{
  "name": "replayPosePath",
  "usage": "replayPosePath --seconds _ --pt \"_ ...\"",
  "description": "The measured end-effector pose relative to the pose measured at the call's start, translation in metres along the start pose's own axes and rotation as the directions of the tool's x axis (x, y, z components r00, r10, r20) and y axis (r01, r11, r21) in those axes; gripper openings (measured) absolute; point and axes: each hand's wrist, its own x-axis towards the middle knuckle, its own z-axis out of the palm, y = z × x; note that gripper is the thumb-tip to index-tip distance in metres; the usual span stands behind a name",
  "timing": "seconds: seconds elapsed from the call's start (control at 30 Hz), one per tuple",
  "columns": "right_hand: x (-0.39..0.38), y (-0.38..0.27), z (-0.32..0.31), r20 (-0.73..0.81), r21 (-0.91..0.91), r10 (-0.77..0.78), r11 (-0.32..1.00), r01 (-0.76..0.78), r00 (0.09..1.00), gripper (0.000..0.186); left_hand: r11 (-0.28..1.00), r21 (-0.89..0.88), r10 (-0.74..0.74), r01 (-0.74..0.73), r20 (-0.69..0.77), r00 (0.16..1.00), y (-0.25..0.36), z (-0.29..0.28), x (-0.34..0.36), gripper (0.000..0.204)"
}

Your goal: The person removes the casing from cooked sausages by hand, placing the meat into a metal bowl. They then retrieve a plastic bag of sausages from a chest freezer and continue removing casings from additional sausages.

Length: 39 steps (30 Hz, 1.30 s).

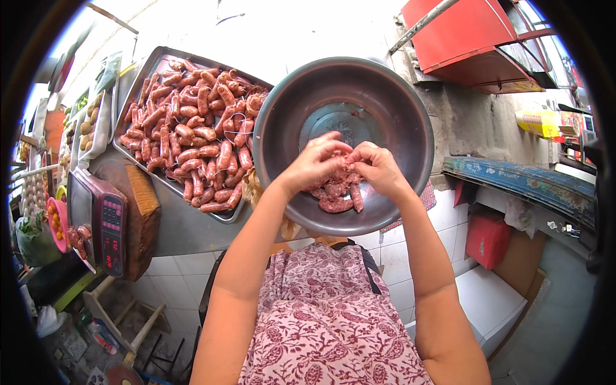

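Pinching fingers [367,153], lumpy pink sausages [335,205]

Strong whitish light floods the far side, at the top of the view, where the pale surface [308,29] is blown out to nearly featureless white. Small highlights glint on the raw sausages [208,151], and a soft sheen lies along the wall of the dark round basin [410,128]. The left hand [314,165] and right hand [382,170] are clearly lit, though fine detail between their fingertips is hard to make out. Dimness gathers around the wooden stool [122,321] at lower left. Fisheye distortion curves the blue metal panel [513,176]; toward the black rim, things soften and bluish fringes show.
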Motion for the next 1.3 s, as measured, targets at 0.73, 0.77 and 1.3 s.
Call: replayPosePath --seconds 0.73,0.77,1.3 --pt "-0.004 -0.006 0.017 0.038 -0.490 -0.306 0.824 0.284 0.951 0.006 0.998 0.005 -0.069 0.069 0.131 0.989 -0.019 0.020 -0.010 0.034" --pt "-0.005 -0.007 0.018 0.059 -0.512 -0.280 0.816 0.270 0.958 0.006 0.997 -0.025 -0.064 0.068 0.123 0.990 -0.022 0.022 -0.012 0.033" --pt "0.026 0.012 -0.007 -0.025 -0.765 -0.457 0.582 0.278 0.889 0.007 0.999 -0.032 -0.046 0.039 -0.258 0.965 -0.025 0.039 -0.023 0.020"
